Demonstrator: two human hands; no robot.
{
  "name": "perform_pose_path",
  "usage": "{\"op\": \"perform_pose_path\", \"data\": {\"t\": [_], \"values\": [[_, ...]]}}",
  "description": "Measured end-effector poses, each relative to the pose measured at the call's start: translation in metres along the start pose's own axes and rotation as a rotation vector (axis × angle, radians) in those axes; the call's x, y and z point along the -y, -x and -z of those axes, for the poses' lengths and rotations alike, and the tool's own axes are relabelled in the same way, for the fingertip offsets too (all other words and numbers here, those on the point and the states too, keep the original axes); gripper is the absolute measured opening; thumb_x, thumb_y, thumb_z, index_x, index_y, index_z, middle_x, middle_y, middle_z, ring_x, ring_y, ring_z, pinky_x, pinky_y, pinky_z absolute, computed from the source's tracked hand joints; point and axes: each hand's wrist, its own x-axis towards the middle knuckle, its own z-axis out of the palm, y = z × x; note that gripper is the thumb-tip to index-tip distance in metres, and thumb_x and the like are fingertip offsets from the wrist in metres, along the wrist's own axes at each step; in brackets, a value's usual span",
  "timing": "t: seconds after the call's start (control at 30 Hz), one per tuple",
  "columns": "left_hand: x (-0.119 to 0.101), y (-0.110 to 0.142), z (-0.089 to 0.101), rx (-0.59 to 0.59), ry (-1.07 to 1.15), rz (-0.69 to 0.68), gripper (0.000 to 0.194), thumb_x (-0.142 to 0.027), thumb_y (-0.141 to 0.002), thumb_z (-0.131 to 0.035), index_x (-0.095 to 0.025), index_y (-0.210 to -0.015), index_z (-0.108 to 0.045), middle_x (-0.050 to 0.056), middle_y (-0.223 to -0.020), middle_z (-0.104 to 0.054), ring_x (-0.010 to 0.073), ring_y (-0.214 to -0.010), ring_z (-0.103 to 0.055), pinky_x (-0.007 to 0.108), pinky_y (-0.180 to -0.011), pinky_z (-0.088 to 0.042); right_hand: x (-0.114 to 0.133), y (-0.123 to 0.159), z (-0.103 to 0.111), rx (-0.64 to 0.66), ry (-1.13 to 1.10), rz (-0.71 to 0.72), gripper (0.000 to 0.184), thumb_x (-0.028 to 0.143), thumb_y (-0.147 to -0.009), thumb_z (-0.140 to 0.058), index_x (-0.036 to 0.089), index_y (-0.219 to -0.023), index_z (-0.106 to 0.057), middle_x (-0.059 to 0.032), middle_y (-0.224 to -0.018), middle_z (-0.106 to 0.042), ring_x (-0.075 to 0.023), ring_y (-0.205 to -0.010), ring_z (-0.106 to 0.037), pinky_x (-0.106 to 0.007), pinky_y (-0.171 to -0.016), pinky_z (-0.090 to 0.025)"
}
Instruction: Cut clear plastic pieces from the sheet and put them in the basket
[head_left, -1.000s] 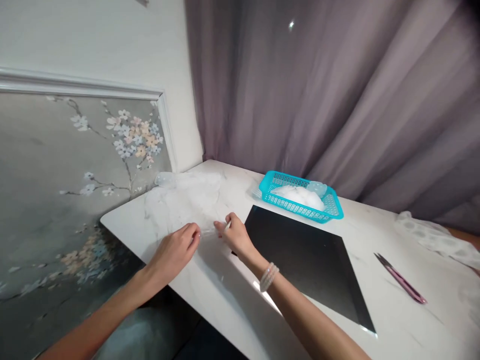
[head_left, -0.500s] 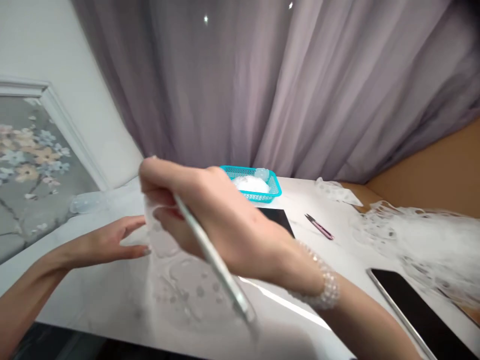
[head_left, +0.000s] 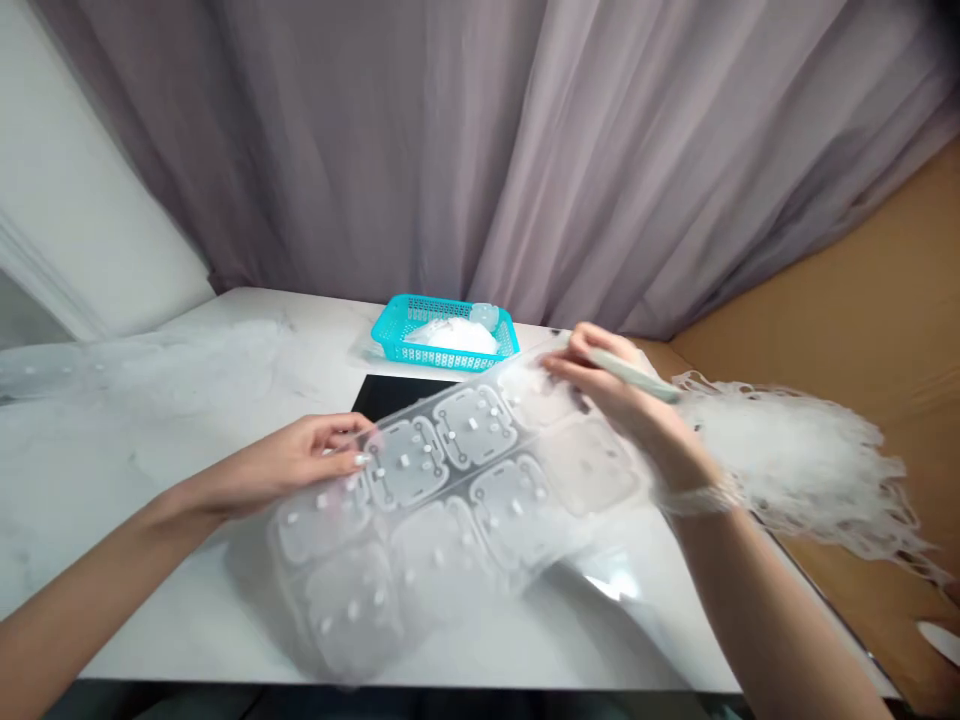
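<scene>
A translucent moulded plastic sheet (head_left: 457,515) with rows of rounded-square sections, small pegs and slots is held up at a tilt above the white table. My left hand (head_left: 307,455) pinches its upper left edge between thumb and fingers. At the far right corner, my right hand (head_left: 611,385) grips the sheet, while a pale green pen-shaped tool (head_left: 637,375) lies in the same hand, pointing right. The tool's tip cannot be made out. Under the sheet's far edge, a black mat (head_left: 379,393) is partly hidden.
A turquoise basket (head_left: 386,338) with white material and a small clear piece stands at the back. Trimmed translucent scraps (head_left: 795,470) are heaped on the right. More clear sheets (head_left: 187,375) lie at the left. A brown panel (head_left: 885,300) rises at the right; a grey-purple curtain (head_left: 375,150) hangs behind.
The sheet has swung from a steep, edge-on position into a broad tilt facing me. My right hand has moved right with the tool, and my left hand has closed on the edge. The view has shifted right.
</scene>
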Motion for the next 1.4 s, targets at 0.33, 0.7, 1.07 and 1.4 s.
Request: {"op": "perform_pose_path", "data": {"t": [0.33,0.7,1.07,1.4], "values": [[0.019,-0.038,-0.020,-0.258,-0.632,0.009,0.036,-0.038,-0.093,-0.041,-0.021,-0.112,-0.067,0.008,-0.095,-0.073,0.0294,-0.087,-0.069,0.036,-0.067,-0.049,-0.112,-0.024,-0.016,-0.113,-0.013,-0.242,0.056,0.074,-0.091,-0.032,0.023,-0.102,-0.052,-0.0023,-0.074,-0.062,-0.0191,-0.071,-0.066,-0.029,-0.057,-0.055],[-0.009,-0.097,-0.099,-0.073,-0.645,-0.636,0.045,-0.040,-0.101,-0.039,-0.016,-0.137,-0.052,0.016,-0.152,-0.047,0.0315,-0.144,-0.039,0.046,-0.115,-0.033,-0.083,0.014,-0.062,0.075,0.118,-0.333,0.042,0.048,-0.087,-0.066,0.017,-0.114,-0.071,-0.0106,-0.100,-0.076,-0.0248,-0.083,-0.075,-0.036,-0.077,-0.058],[-0.001,-0.098,-0.102,-0.088,-0.614,-0.669,0.045,-0.034,-0.098,-0.043,-0.012,-0.137,-0.052,0.022,-0.151,-0.047,0.0385,-0.141,-0.042,0.051,-0.112,-0.036,-0.074,0.017,-0.078,0.253,0.525,-0.084,0.032,0.035,-0.101,-0.047,0.017,-0.092,-0.072,-0.0046,-0.075,-0.070,-0.0158,-0.066,-0.064,-0.028,-0.065,-0.048],[-0.003,-0.099,-0.104,-0.080,-0.611,-0.651,0.043,-0.033,-0.096,-0.043,-0.010,-0.130,-0.057,0.023,-0.149,-0.048,0.0399,-0.139,-0.045,0.054,-0.110,-0.038,-0.076,0.017,-0.085,0.315,0.641,0.038,0.024,0.024,-0.102,-0.046,0.018,-0.097,-0.069,-0.0063,-0.084,-0.067,-0.0156,-0.071,-0.065,-0.028,-0.065,-0.050]]}}
